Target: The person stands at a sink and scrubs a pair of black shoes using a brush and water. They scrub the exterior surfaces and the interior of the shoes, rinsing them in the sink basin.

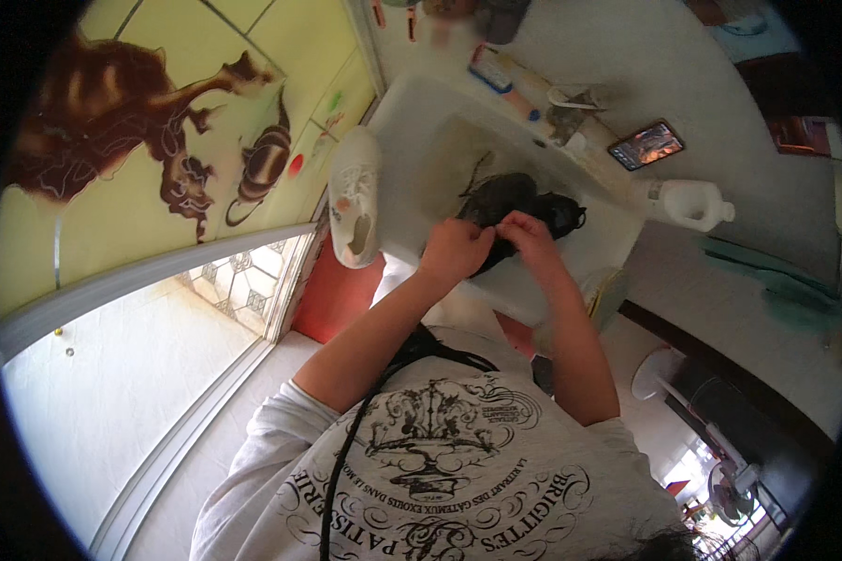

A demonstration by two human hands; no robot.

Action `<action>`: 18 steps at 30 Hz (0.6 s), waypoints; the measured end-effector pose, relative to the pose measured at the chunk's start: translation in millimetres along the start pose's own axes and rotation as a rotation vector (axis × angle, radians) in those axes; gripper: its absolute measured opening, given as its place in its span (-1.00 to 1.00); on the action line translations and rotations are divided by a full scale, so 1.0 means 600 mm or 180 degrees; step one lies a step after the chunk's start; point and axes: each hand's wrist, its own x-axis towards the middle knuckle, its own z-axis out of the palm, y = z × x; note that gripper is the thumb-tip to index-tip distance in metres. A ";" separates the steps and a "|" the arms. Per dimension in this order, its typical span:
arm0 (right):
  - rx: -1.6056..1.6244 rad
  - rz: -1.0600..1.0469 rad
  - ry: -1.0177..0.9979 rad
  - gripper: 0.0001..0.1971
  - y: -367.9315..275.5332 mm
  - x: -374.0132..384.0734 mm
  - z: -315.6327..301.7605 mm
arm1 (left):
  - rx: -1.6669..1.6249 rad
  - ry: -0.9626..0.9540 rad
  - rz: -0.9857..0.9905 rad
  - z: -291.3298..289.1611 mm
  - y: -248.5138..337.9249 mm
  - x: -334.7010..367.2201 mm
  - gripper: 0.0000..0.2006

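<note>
In the sink [410, 123], shoes [507, 196]; at its left rim, a sneaker [354, 187]; at its far edge, a brush [491, 71]; to the right, a smartphone [646, 145] near a bottle [690, 203].

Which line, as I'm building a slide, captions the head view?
Left hand and right hand meet at dark, shoe-like things in a sink, a white shoe at its left edge.

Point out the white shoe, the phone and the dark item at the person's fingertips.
White shoe [356, 190]: head view, on its upper.
Phone [646, 146]: head view, on its screen.
Dark item [508, 194]: head view, on its upper surface.
</note>
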 end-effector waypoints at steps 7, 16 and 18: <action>0.0310 0.0078 -0.0144 -0.82 0.006 -0.002 0.000 | -0.2294 -0.0129 -0.1071 0.057 0.032 -0.052 -0.75; -0.0680 0.0041 0.0059 -0.80 -0.013 0.010 0.012 | -0.4935 0.0271 -0.1727 0.076 -0.004 0.006 -0.95; -0.0967 -0.0075 0.0082 -0.77 -0.011 0.015 0.007 | -0.4931 0.0377 -0.1814 0.081 0.000 0.013 -0.97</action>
